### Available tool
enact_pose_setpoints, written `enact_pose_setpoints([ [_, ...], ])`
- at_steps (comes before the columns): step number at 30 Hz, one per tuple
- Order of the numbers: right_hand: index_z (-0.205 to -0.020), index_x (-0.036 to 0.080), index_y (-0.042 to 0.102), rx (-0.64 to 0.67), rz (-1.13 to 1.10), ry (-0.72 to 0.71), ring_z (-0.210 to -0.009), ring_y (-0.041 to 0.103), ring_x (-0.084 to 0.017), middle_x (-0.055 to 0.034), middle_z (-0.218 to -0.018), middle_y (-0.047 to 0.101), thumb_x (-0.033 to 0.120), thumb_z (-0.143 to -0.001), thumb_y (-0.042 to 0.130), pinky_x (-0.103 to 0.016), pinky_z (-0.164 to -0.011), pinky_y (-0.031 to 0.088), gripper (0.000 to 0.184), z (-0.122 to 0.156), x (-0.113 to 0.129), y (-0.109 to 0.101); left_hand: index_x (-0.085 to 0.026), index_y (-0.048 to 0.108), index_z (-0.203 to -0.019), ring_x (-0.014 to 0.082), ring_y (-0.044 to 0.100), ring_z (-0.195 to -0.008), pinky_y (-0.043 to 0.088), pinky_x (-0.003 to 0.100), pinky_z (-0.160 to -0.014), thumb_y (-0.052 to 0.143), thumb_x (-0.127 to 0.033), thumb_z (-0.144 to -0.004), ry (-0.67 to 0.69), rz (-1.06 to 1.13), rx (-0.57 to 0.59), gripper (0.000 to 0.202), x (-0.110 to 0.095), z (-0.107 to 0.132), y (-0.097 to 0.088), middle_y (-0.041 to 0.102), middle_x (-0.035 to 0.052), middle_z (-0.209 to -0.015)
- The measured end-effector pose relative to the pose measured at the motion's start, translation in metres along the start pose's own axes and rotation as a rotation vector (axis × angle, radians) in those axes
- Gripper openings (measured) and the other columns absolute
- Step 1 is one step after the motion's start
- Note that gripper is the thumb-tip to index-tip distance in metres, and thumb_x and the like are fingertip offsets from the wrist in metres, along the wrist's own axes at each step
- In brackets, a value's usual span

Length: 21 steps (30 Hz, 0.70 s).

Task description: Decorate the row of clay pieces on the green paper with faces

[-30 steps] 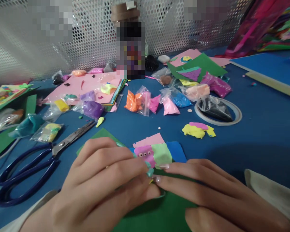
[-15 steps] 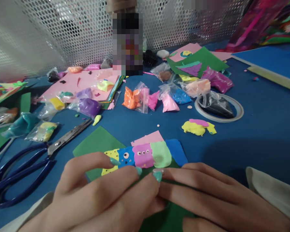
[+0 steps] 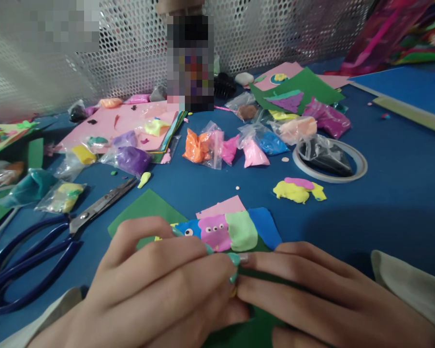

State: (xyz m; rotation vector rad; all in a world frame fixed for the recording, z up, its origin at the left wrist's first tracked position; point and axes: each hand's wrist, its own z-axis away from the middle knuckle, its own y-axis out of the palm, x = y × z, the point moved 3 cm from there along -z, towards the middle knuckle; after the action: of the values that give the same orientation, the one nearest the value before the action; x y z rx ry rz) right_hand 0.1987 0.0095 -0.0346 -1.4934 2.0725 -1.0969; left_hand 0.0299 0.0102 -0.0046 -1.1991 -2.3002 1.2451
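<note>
My left hand (image 3: 166, 280) is closed, its fingertips drawn together. A small bit of yellow clay (image 3: 234, 291) shows at these tips, mostly hidden. From the other side my right hand (image 3: 311, 285) reaches in with fingers stretched out, touching the left fingertips; its thumb is apart, low down. Under both hands lies green paper (image 3: 148, 210). On it, just beyond my fingers, is a strip of flat clay patches: a blue one with an eye (image 3: 184, 229), a pink one with three eyes (image 3: 215, 233) and a light green one (image 3: 242, 231). My left fingers cover most of the yellow end.
Blue-handled scissors (image 3: 72, 227) lie open at the left. Bagged clay, such as orange (image 3: 196, 146) and purple (image 3: 132, 160), is spread across the blue table. A tape roll (image 3: 362, 162) with a black bag stands right, near a yellow-and-pink clay lump (image 3: 293, 191).
My left hand has shifted slightly right, its fingers curling closer together and covering more of the strip's yellow end. A bit of yellow now shows at the fingertips. The right hand is nearly still.
</note>
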Motion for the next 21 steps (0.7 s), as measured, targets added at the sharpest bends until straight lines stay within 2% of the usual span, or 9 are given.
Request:
enact_pose_setpoints([
  [2, -0.073, 0.022, 0.06, 0.009, 0.005, 0.003, -0.102, 0.053, -0.013, 0.0059, -0.102, 0.065, 0.018, -0.092, 0.042, -0.027, -0.084, 0.043, 0.026, 0.0, 0.001, 0.001, -0.031, 0.065, -0.081, 0.0113, 0.057, -0.076, 0.038, 0.033, -0.08, 0.051, -0.018, -0.086, -0.047, -0.021, 0.002, 0.02, -0.003, -0.001, 0.001, 0.066, -0.0109, -0.086],
  [4, -0.074, 0.022, 0.06, 0.02, 0.009, 0.005, -0.104, 0.052, -0.013, 0.0056, -0.104, 0.064, 0.018, -0.091, 0.044, -0.027, -0.085, 0.043, 0.023, 0.001, 0.001, 0.002, -0.034, 0.065, -0.08, 0.0116, 0.057, -0.077, 0.038, 0.035, -0.08, 0.05, -0.023, -0.087, -0.063, -0.038, 0.019, 0.019, -0.005, -0.002, 0.002, 0.066, -0.0118, -0.084],
  [6, -0.074, 0.021, 0.06, 0.015, -0.006, 0.027, -0.104, 0.052, -0.013, 0.0052, -0.105, 0.064, 0.018, -0.092, 0.042, -0.027, -0.085, 0.043, 0.025, 0.002, 0.001, 0.004, -0.035, 0.065, -0.076, 0.0116, 0.057, -0.075, 0.039, 0.035, -0.078, 0.05, -0.029, -0.087, -0.061, -0.05, 0.013, 0.019, -0.006, -0.004, 0.001, 0.065, -0.012, -0.081],
  [10, -0.076, 0.021, 0.06, 0.001, -0.071, 0.019, -0.104, 0.052, -0.013, 0.0041, -0.105, 0.064, 0.014, -0.093, 0.035, -0.027, -0.085, 0.043, 0.03, 0.004, 0.0, 0.005, -0.034, 0.062, -0.07, 0.0114, 0.057, -0.075, 0.041, 0.034, -0.074, 0.047, -0.028, -0.087, -0.08, -0.053, 0.013, 0.024, -0.004, -0.006, 0.001, 0.065, -0.0111, -0.079],
  [15, -0.077, 0.021, 0.06, 0.02, -0.025, 0.011, -0.106, 0.051, -0.014, 0.0048, -0.106, 0.064, 0.018, -0.092, 0.041, -0.028, -0.086, 0.042, 0.025, 0.005, 0.001, 0.004, -0.034, 0.062, -0.072, 0.0116, 0.058, -0.074, 0.042, 0.034, -0.073, 0.05, -0.028, -0.085, -0.152, -0.001, 0.014, 0.018, -0.005, -0.009, 0.002, 0.064, -0.011, -0.076],
  [21, -0.075, 0.023, 0.062, 0.025, 0.015, -0.025, -0.102, 0.054, -0.014, 0.0044, -0.104, 0.065, 0.018, -0.091, 0.043, -0.028, -0.082, 0.045, 0.025, 0.002, 0.002, 0.001, -0.032, 0.063, -0.07, 0.0109, 0.058, -0.07, 0.042, 0.034, -0.072, 0.049, -0.02, -0.084, -0.104, 0.024, -0.025, 0.024, -0.007, -0.008, 0.001, 0.063, -0.0094, -0.074],
])
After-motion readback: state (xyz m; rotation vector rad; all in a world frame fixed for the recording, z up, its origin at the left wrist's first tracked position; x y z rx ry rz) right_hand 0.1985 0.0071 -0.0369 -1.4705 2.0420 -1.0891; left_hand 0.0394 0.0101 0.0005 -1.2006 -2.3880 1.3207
